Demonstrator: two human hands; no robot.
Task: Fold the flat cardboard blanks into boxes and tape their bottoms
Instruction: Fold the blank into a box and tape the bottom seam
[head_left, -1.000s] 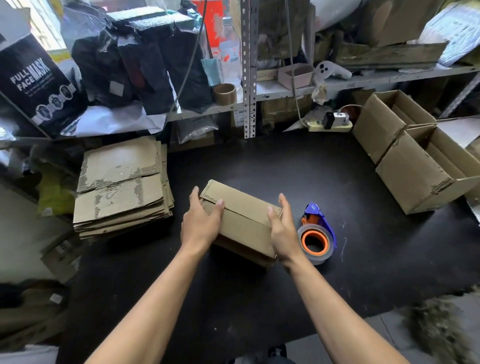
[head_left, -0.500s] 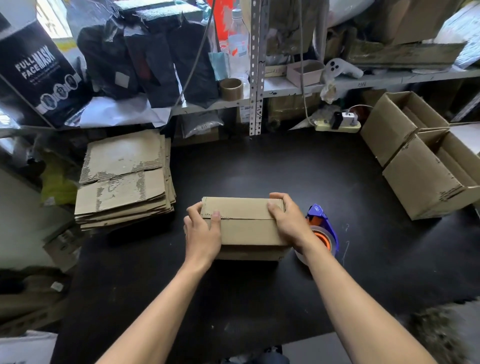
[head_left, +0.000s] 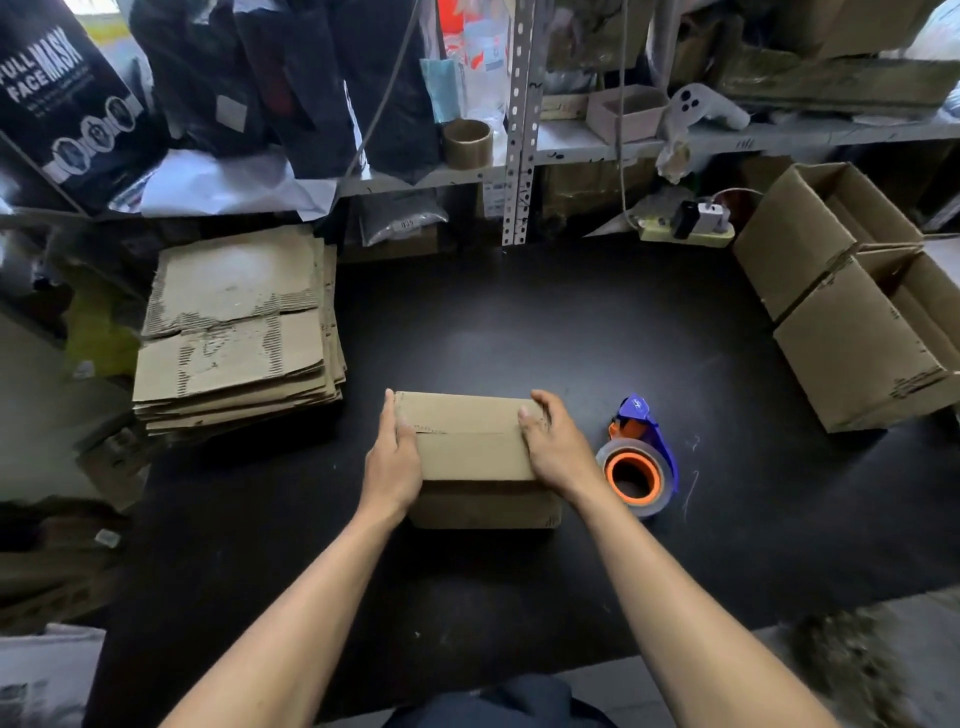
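1. The cardboard box sits near the middle of the black table, close to the person, folded into shape with its closed flaps facing up and an untaped seam running across them from left to right.
2. The left hand grips the box's left end, fingers curled along the side and thumb lying on the top flaps.
3. The right hand clasps the right end, its fingers curled over the far top corner and thumb on the flap.
4. Just right of the box, touching or nearly touching the right wrist, lies a tape dispenser with a blue handle and an orange-cored roll of tape.
5. To the left, apart from the box, a stack of flat cardboard blanks lies at the table's edge, its top sheet scuffed.
6. At the far right stand two assembled boxes, touching each other, open sides turned away to the right.
7. Behind, a metal shelf carries a brown tape roll; a power strip lies below it.
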